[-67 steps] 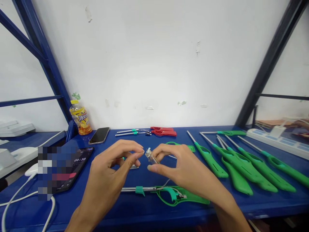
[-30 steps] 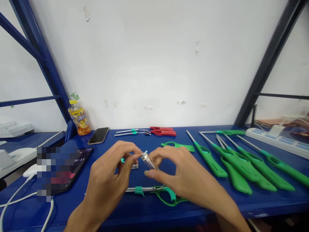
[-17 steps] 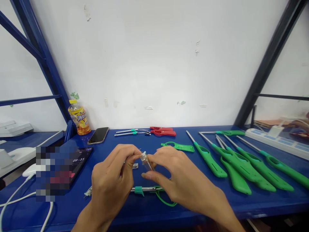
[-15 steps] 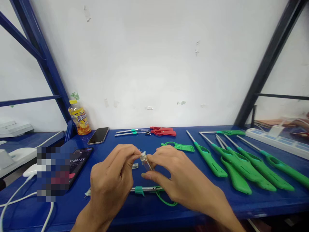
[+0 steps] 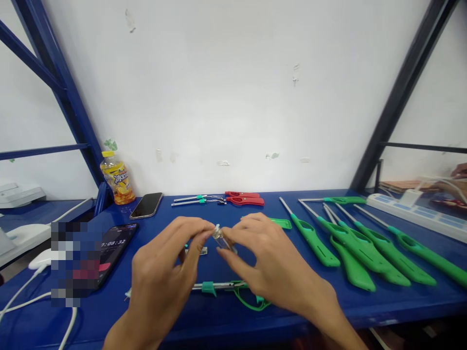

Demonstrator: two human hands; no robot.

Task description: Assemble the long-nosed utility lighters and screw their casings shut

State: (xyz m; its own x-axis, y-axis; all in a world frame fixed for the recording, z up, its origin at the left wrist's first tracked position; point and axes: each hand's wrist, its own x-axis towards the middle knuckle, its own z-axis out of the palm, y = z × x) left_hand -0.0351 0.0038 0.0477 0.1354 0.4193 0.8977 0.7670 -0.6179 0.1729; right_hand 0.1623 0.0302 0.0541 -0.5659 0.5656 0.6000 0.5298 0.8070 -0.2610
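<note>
Between the thumb and fingers of my right hand is a small clear lighter fuel tank, tilted, its pale valve end pointing up and left. My left hand has thumb and forefinger pinched right at that valve end; whatever is between those fingertips is too small to make out. Beneath both hands lies a metal lighter tube with a teal collar, partly hidden by them. A green lighter shell shows under my right wrist. Behind my left fingers, another small clear piece rests on the blue table.
Several green long-nosed lighters lie at the right, near a white power strip. Farther back are red lighter shells, metal tubes and a green shell. Two phones and a drink bottle stand left.
My left thumb and forefinger have shifted on the tank's valve end, the thumb now straighter. The tank remains in my right hand, turned slightly. The view has moved a little.
</note>
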